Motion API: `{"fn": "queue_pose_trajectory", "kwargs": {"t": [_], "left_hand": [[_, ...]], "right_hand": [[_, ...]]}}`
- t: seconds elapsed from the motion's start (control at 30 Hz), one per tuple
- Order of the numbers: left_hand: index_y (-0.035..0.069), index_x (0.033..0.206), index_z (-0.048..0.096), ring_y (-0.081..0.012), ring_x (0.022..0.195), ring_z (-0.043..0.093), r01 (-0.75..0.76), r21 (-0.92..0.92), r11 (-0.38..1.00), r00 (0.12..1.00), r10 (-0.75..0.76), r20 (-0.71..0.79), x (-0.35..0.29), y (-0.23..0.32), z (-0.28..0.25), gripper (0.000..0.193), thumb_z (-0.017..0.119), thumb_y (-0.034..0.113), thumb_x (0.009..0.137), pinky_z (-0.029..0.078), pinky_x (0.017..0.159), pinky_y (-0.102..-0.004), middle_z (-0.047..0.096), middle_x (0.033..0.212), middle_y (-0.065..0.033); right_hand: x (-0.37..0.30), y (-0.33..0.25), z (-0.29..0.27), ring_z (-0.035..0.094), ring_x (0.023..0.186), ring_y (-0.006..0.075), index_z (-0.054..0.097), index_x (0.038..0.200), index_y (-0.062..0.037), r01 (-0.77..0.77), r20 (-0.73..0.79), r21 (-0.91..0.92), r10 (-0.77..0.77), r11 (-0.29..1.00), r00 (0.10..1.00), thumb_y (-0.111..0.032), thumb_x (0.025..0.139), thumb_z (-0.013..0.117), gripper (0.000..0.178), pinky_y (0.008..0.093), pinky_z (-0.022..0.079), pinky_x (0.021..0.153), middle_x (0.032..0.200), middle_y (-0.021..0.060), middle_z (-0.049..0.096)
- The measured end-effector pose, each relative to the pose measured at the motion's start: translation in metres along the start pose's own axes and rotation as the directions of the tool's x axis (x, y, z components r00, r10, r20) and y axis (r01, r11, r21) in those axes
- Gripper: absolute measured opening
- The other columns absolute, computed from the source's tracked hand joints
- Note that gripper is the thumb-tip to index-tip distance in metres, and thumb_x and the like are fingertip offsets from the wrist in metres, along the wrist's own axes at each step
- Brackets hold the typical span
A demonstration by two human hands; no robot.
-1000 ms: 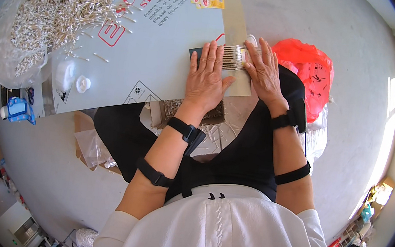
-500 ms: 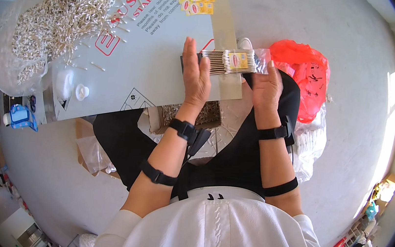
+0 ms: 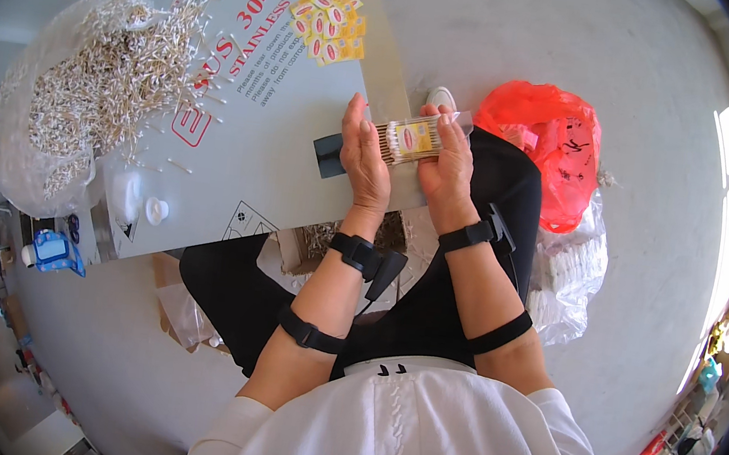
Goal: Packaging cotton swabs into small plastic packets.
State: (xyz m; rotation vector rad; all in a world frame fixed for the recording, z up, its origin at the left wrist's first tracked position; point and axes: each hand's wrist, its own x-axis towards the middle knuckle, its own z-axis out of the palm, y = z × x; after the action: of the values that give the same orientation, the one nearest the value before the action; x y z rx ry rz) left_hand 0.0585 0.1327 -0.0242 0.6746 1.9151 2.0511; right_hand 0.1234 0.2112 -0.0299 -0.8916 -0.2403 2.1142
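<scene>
A bundle of cotton swabs [image 3: 435, 136] with a yellow label card [image 3: 412, 139] lies partly inside a clear plastic bag [image 3: 463, 121] between my hands, above the table's right edge. My right hand [image 3: 450, 170] is closed round the right end of the bundle and bag, thumb on top. On the other side, my left hand [image 3: 364, 157] has its fingers stretched out, its inner side against the left ends of the swabs. A small dark block [image 3: 330, 156] sits on the table beside my left hand.
A large clear bag spilling loose swabs [image 3: 95, 85] covers the table's left. Several yellow label cards [image 3: 338, 33] lie at the far edge. Swabs fill an open carton [image 3: 307, 248] below the table edge. Right of my leg are a red plastic bag [image 3: 573, 194] and white packs [image 3: 575, 258].
My right hand has moved left and closed further round the bundle. The hands are nearer together, and the bundle is shifted left and slightly tilted. The head view has shifted.
</scene>
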Motion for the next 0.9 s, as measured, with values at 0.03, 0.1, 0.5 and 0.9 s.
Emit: {"fn": "queue_pose_trajectory", "kwargs": {"t": [0.03, 0.1, 0.5, 0.9], "left_hand": [[-0.006, 0.143, 0.036, -0.0291, 0.136, 0.037, -0.002, -0.025, 1.0, 1.0, 0.002, -0.007, 0.0, -0.002, 0.004, 0.059, 0.035, 0.039, 0.104, 0.027, 0.114, -0.0387, 0.038, 0.147, -0.0219], [-0.006, 0.142, 0.037, -0.0282, 0.134, 0.04, -0.004, -0.051, 0.999, 1.0, 0.004, -0.009, -0.002, -0.003, 0.013, 0.055, 0.037, 0.035, 0.105, 0.029, 0.112, -0.0385, 0.041, 0.145, -0.0211], [-0.007, 0.146, 0.026, -0.0336, 0.143, 0.024, 0.067, -0.249, 0.966, 0.993, -0.088, -0.075, -0.014, 0.011, 0.031, 0.067, 0.039, 0.042, 0.103, 0.016, 0.118, -0.0446, 0.025, 0.152, -0.0261], [-0.004, 0.152, 0.005, -0.0315, 0.147, 0.014, 0.342, -0.398, 0.851, 0.94, -0.314, 0.136, -0.042, 0.032, 0.026, 0.08, 0.034, 0.051, 0.102, 0.011, 0.121, -0.0413, 0.012, 0.157, -0.0265]], "right_hand": [[-0.001, 0.0, 0.001, 0.058, 0.115, 0.026, 0.053, 0.124, 0.0006, -0.01, -0.001, -0.009, 0.01, 1.0, 1.0, -0.012, 0.094, 0.062, 0.034, 0.0432, 0.046, 0.101, 0.119, 0.0139, 0.063], [-0.001, 0.0, 0.0, 0.058, 0.114, 0.026, 0.054, 0.123, 0.0005, -0.017, -0.003, -0.017, 0.017, 1.0, 1.0, -0.012, 0.094, 0.062, 0.033, 0.0432, 0.046, 0.1, 0.118, 0.0138, 0.063], [0.001, 0.002, -0.003, 0.059, 0.112, 0.0272, 0.045, 0.13, 0.0004, -0.047, 0.032, 0.107, 0.044, 0.993, 0.999, 0.005, 0.088, 0.06, 0.045, 0.0427, 0.049, 0.096, 0.12, 0.0157, 0.061], [-0.006, -0.001, 0.002, 0.057, 0.117, 0.0277, 0.047, 0.13, 0.0012, -0.046, 0.051, 0.113, 0.041, 0.993, 0.998, -0.003, 0.092, 0.06, 0.041, 0.0422, 0.046, 0.101, 0.124, 0.0159, 0.06]]}}
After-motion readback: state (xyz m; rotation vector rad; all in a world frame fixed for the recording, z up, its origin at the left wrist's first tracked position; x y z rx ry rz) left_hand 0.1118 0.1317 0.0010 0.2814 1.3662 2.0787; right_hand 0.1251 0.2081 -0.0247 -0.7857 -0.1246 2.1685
